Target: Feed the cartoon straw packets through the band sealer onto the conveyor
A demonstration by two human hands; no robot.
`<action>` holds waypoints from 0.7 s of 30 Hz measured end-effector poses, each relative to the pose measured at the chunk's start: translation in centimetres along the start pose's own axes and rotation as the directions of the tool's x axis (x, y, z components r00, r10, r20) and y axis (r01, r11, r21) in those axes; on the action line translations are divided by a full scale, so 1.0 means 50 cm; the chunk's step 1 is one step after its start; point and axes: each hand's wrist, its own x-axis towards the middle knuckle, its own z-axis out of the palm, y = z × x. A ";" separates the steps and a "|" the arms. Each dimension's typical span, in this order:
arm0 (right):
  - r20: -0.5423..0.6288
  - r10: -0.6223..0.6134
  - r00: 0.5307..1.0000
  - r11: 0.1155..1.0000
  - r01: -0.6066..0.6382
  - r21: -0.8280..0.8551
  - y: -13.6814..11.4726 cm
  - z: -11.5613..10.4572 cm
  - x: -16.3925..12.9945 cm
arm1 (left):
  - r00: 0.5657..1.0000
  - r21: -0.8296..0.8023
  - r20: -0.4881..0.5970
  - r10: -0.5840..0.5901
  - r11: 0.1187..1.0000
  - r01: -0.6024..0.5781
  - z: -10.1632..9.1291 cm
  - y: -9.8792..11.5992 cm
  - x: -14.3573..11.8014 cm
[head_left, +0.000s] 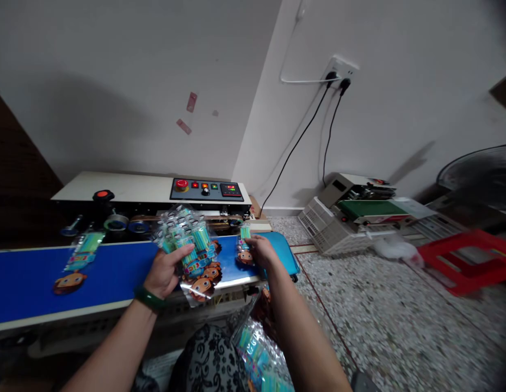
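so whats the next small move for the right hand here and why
Probably let go and lift the right hand clear. The packet under it already lies flat on the blue belt beside the sealer, and the left hand holds a stack of packets ready.

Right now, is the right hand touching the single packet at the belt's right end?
Touching. The head view shows the right hand with its fingers resting on the single packet lying on the blue belt.

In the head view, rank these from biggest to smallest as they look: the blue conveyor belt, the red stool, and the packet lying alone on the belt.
1. blue conveyor belt
2. red stool, though it sits farther away, so its real size is unsure
3. lone packet
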 end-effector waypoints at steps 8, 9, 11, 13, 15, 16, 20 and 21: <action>0.089 -0.320 0.943 0.935 0.330 -0.131 -0.018 0.076 -0.045 | 0.998 -0.006 0.059 -0.030 1.000 0.030 0.004 -0.003 -0.003; 0.169 -0.374 0.912 0.906 0.398 -0.145 -0.019 0.088 -0.061 | 0.997 -0.005 0.074 -0.030 1.000 0.030 0.005 -0.004 -0.003; 0.285 -0.423 0.860 0.866 0.476 -0.150 -0.017 0.112 -0.089 | 0.994 -0.007 0.102 -0.031 0.999 0.032 0.006 -0.005 -0.004; 0.269 -0.480 0.835 0.840 0.526 -0.134 -0.011 0.131 -0.104 | 0.993 -0.014 0.115 -0.033 0.999 0.035 0.010 -0.007 -0.006; 0.173 -0.557 0.812 0.806 0.579 -0.122 0.000 0.144 -0.110 | 0.994 -0.022 0.108 -0.024 0.999 0.026 0.014 -0.011 -0.006; 0.121 -0.591 0.797 0.787 0.603 -0.129 0.005 0.148 -0.111 | 0.995 -0.023 0.100 -0.016 1.000 0.018 0.016 -0.013 -0.007; -0.020 -0.663 0.748 0.736 0.647 -0.198 0.023 0.155 -0.115 | 0.996 -0.011 0.083 -0.013 1.000 0.014 0.017 -0.022 -0.005; -0.067 -0.674 0.736 0.731 0.651 -0.202 0.024 0.154 -0.115 | 0.997 -0.009 0.077 -0.015 1.000 0.016 0.016 -0.024 -0.004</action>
